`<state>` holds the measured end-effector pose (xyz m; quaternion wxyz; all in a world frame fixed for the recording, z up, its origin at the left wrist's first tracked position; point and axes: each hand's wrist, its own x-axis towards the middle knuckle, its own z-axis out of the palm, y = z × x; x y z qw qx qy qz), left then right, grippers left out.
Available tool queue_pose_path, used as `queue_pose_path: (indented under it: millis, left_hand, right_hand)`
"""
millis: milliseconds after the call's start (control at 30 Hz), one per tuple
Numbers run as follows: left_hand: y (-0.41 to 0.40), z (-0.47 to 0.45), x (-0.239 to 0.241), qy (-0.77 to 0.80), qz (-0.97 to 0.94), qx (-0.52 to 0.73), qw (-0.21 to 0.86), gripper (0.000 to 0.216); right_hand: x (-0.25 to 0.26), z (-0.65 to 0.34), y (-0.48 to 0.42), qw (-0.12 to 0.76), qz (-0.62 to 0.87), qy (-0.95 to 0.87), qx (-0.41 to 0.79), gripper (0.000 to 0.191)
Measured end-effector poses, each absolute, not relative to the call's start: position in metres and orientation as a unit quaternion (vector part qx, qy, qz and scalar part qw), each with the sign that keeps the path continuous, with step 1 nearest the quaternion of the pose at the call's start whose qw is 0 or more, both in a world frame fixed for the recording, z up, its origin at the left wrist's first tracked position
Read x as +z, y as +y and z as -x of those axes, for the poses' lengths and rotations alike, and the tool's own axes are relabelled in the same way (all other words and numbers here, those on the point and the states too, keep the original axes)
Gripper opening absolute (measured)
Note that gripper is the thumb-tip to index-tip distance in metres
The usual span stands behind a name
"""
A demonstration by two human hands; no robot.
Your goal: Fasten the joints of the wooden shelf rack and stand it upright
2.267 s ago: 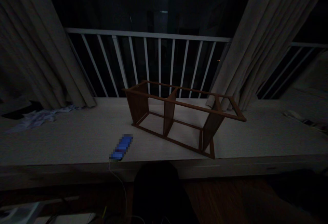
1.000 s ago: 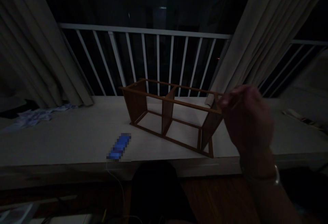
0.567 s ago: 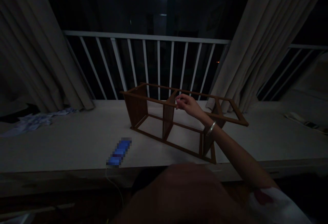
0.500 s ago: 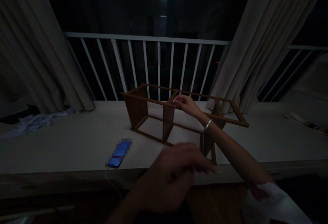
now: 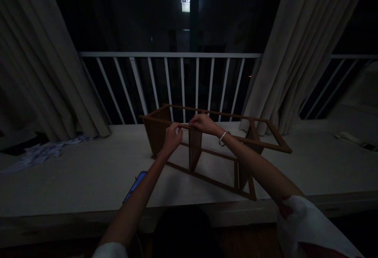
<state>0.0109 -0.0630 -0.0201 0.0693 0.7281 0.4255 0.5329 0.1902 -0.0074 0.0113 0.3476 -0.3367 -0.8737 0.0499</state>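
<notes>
A brown wooden frame rack (image 5: 260, 143) with upright dividers lies on a pale window ledge (image 5: 73, 171) in dim light. My left hand (image 5: 172, 136) has its fingers curled on the rack's near top rail, just left of the middle divider. My right hand (image 5: 202, 123), with a silver bangle on the wrist, grips the same rail beside the divider's top. The two hands almost touch.
A phone with a blue lit screen (image 5: 134, 186) lies near the ledge's front edge, partly under my left forearm. Crumpled paper (image 5: 38, 153) sits at the far left. Curtains (image 5: 298, 49) hang on both sides of a white railing (image 5: 168, 55).
My right hand reached in and took the rack's top rail. My left hand then rose from below and closed on the rail beside it. The view shifted slightly down.
</notes>
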Motion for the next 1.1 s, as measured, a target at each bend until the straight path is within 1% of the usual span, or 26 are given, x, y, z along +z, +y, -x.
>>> queue_pose_path:
  millis: [200,333,533,667,900,1100]
  left_hand:
    - [-0.030,-0.019,-0.024,0.409,-0.755,0.506,0.080,0.018]
    - [-0.020,-0.020,-0.030,0.410,-0.749,0.505,0.125,0.020]
    - [-0.016,-0.015,-0.027,0.382,-0.738,0.511,0.221,0.023]
    - [-0.016,-0.014,-0.024,0.373,-0.740,0.499,0.255,0.023]
    - [-0.012,-0.013,-0.022,0.384,-0.735,0.486,0.275,0.024]
    - [-0.004,-0.010,-0.023,0.376,-0.718,0.481,0.334,0.025]
  right_hand:
    - [0.010,-0.194,-0.009,0.349,0.332,-0.875,0.045,0.020]
    - [0.009,-0.194,-0.008,0.345,0.334,-0.876,0.046,0.018]
    - [0.009,-0.193,-0.008,0.342,0.334,-0.877,0.046,0.018]
    - [0.009,-0.193,-0.009,0.337,0.335,-0.879,0.040,0.018]
    - [0.010,-0.191,-0.009,0.325,0.327,-0.887,-0.009,0.017]
    - [0.011,-0.191,-0.013,0.301,0.303,-0.902,-0.062,0.018]
